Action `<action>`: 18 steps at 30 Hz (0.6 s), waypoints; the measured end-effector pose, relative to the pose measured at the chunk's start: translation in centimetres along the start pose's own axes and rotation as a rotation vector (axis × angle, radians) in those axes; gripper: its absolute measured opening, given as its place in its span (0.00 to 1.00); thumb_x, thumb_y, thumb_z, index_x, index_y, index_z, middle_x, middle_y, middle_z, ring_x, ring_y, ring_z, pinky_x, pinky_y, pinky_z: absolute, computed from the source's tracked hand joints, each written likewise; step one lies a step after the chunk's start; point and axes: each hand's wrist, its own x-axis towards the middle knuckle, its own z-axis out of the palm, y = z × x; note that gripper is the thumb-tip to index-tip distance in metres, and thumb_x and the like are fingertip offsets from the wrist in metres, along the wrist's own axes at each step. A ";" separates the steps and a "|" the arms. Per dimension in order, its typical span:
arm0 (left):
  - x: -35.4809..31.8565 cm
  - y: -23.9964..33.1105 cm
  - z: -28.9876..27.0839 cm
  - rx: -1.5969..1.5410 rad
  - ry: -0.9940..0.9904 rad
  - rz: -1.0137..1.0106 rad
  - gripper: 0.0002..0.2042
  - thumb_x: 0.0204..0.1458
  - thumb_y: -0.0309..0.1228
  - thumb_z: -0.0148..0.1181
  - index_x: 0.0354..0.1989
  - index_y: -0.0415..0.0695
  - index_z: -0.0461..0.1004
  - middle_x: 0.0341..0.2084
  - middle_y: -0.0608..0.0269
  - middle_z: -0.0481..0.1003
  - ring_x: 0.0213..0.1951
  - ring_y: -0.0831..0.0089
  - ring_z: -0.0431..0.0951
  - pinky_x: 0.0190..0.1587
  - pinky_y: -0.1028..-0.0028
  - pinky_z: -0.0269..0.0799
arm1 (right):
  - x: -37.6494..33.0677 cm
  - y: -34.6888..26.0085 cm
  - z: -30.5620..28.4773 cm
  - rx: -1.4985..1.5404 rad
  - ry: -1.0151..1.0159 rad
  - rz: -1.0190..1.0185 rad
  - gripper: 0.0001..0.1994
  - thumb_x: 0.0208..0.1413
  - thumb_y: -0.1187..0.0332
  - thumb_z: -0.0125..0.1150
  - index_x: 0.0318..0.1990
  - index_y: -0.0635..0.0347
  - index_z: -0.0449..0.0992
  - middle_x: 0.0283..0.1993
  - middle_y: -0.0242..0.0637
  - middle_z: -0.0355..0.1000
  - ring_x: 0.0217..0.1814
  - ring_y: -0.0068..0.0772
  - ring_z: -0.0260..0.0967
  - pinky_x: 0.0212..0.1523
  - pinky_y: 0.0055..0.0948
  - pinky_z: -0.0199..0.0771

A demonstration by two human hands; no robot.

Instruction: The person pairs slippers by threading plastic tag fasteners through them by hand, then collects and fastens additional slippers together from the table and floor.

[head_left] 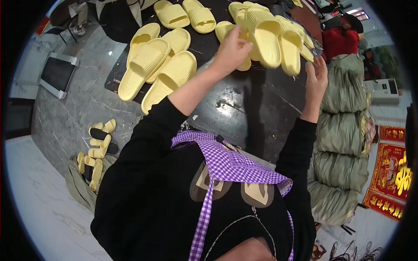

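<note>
Head | yellow ribbed slippers [268,43] | left hand [231,53] curled, hold unclear | right hand [316,79] half-open, empty

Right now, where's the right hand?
Head view, upper right: the right hand is between the yellow slippers on its left and stacked grey-green bundles on its right.

A heap of yellow slippers [267,41] on a dark table [209,102] is flanked by a left hand [233,51] with bent fingers and a right hand [316,78] held up near its edge. A purple checked apron [244,165] is worn; grey-green sacks [342,132] are lined up at right, and more footwear [104,145] is scattered at left.
</note>
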 end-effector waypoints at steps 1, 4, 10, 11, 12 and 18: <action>-0.2 0.5 -0.5 0.000 0.005 0.001 0.25 0.44 0.27 0.56 0.52 0.31 0.57 0.46 0.43 0.64 0.40 0.58 0.73 0.38 0.68 0.70 | 0.2 -0.8 0.8 0.029 0.017 -0.010 0.17 0.52 0.76 0.55 0.50 0.69 0.66 0.40 0.37 0.70 0.40 0.23 0.67 0.42 0.22 0.68; -3.3 1.2 -4.8 0.384 0.073 0.109 0.24 0.46 0.27 0.56 0.53 0.33 0.59 0.48 0.46 0.64 0.46 0.58 0.70 0.47 0.67 0.67 | -2.5 -0.8 4.8 -0.019 -0.105 -0.019 0.16 0.51 0.76 0.56 0.49 0.67 0.68 0.41 0.36 0.71 0.42 0.22 0.67 0.44 0.21 0.68; -11.9 0.7 -13.2 1.073 0.095 0.162 0.26 0.43 0.27 0.58 0.53 0.38 0.61 0.50 0.48 0.63 0.52 0.51 0.62 0.53 0.61 0.58 | -8.3 0.7 13.5 -0.361 -0.711 -0.248 0.21 0.43 0.70 0.61 0.48 0.61 0.69 0.49 0.41 0.68 0.52 0.43 0.64 0.52 0.35 0.63; -12.9 0.8 -14.1 1.138 0.104 0.120 0.26 0.43 0.28 0.58 0.54 0.38 0.61 0.51 0.49 0.62 0.53 0.51 0.62 0.53 0.61 0.57 | -8.3 1.2 14.9 -0.406 -0.779 -0.456 0.23 0.40 0.69 0.62 0.48 0.59 0.69 0.50 0.41 0.67 0.54 0.46 0.61 0.53 0.37 0.60; -13.7 0.8 -14.8 1.201 0.115 0.078 0.27 0.42 0.28 0.59 0.54 0.39 0.60 0.51 0.49 0.62 0.53 0.52 0.61 0.53 0.61 0.57 | -8.1 1.7 15.9 -0.389 -0.795 -0.465 0.23 0.40 0.69 0.62 0.48 0.59 0.69 0.50 0.41 0.67 0.54 0.46 0.61 0.53 0.37 0.60; -16.4 0.8 -16.5 1.279 0.254 -0.050 0.29 0.41 0.29 0.61 0.53 0.39 0.59 0.51 0.51 0.60 0.51 0.54 0.61 0.50 0.60 0.57 | -6.8 4.2 19.1 -0.520 -0.976 -0.730 0.20 0.39 0.64 0.63 0.42 0.55 0.69 0.48 0.37 0.66 0.54 0.41 0.59 0.54 0.41 0.56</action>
